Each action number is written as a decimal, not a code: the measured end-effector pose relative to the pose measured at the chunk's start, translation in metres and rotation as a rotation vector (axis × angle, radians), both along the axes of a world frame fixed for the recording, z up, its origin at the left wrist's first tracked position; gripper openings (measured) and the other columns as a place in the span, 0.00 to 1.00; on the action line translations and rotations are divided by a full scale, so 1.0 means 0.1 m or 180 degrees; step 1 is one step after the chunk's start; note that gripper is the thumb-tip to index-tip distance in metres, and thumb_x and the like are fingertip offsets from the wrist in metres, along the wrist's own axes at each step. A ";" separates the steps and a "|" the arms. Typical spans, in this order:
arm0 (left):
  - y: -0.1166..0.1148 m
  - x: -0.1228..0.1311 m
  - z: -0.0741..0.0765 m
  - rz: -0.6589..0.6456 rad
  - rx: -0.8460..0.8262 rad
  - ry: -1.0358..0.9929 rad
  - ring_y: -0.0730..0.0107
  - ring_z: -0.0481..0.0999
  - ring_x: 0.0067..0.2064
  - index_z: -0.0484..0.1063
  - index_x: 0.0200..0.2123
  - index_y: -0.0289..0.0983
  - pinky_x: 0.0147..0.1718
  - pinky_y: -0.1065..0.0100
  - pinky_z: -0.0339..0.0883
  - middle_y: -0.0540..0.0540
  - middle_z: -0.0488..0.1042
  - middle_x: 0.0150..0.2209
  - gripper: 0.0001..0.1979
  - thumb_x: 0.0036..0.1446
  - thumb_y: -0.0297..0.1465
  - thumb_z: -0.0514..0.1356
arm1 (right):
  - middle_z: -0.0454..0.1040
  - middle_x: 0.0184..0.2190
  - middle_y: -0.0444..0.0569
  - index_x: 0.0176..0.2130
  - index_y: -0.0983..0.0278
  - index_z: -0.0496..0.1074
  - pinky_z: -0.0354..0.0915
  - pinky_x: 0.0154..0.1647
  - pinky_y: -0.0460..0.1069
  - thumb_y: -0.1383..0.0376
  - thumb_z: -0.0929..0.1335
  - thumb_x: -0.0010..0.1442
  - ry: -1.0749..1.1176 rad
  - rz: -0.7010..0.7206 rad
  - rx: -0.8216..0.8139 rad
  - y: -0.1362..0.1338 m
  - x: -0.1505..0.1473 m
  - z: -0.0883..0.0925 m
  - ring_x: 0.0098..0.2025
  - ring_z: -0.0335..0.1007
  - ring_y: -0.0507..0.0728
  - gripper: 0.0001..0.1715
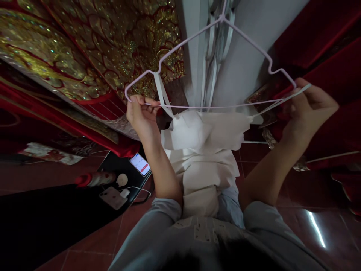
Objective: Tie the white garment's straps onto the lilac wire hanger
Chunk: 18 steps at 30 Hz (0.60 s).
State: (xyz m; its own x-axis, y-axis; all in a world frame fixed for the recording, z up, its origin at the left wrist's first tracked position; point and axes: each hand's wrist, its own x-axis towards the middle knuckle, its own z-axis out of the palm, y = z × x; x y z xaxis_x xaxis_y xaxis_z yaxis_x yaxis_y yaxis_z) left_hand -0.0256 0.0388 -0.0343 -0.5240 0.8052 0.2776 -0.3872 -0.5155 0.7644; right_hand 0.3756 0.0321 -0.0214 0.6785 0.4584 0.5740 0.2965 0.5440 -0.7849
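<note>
I see my left hand (143,114) closed around the left corner of the lilac hanger (190,39), while my right hand (311,105) pinches the right strap (270,107) at the opposite corner. I judge that tilting could slide the left strap (163,92) out of its notch, and a slack right pinch could drop that side. The white garment (220,130) hangs at centre, nearer than the lilac hanger, creased and layered.

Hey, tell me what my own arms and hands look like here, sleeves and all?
Your left hand and right hand are ungloved, and the forearms are bare. Loose, short greyish-blue sleeves end near the elbows; the shirt has a pale, blocky print across the front.
</note>
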 end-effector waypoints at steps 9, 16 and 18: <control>-0.05 0.07 0.02 0.0093 0.0039 -0.0035 0.62 0.79 0.32 0.66 0.34 0.44 0.37 0.63 0.73 0.49 0.74 0.28 0.26 0.81 0.50 0.69 | 0.87 0.33 0.47 0.39 0.54 0.95 0.72 0.41 0.52 0.77 0.82 0.59 -0.1124 0.0933 -0.0050 -0.07 -0.23 0.52 0.34 0.77 0.54 0.17; -0.05 0.07 0.10 0.0189 -0.0183 0.0073 0.61 0.76 0.33 0.63 0.32 0.45 0.37 0.64 0.72 0.49 0.70 0.29 0.32 0.75 0.58 0.72 | 0.83 0.35 0.49 0.36 0.54 0.92 0.71 0.47 0.51 0.89 0.72 0.51 -0.1753 0.0771 -0.0027 -0.05 -0.27 0.61 0.45 0.77 0.58 0.33; -0.05 0.09 0.12 0.0210 -0.0237 0.0018 0.61 0.75 0.32 0.62 0.32 0.45 0.36 0.64 0.71 0.50 0.70 0.28 0.32 0.77 0.58 0.71 | 0.82 0.35 0.48 0.33 0.55 0.89 0.71 0.47 0.51 0.91 0.70 0.47 -0.1898 0.0608 -0.0137 -0.01 -0.29 0.62 0.44 0.76 0.58 0.34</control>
State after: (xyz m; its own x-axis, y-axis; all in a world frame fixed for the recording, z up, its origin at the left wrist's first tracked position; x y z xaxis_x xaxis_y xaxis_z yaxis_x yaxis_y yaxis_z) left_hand -0.0170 0.0334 -0.0227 -0.5751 0.7876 0.2213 -0.3499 -0.4813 0.8037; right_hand 0.3467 0.0309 0.0410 0.1511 0.5712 0.8068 0.5909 0.6021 -0.5370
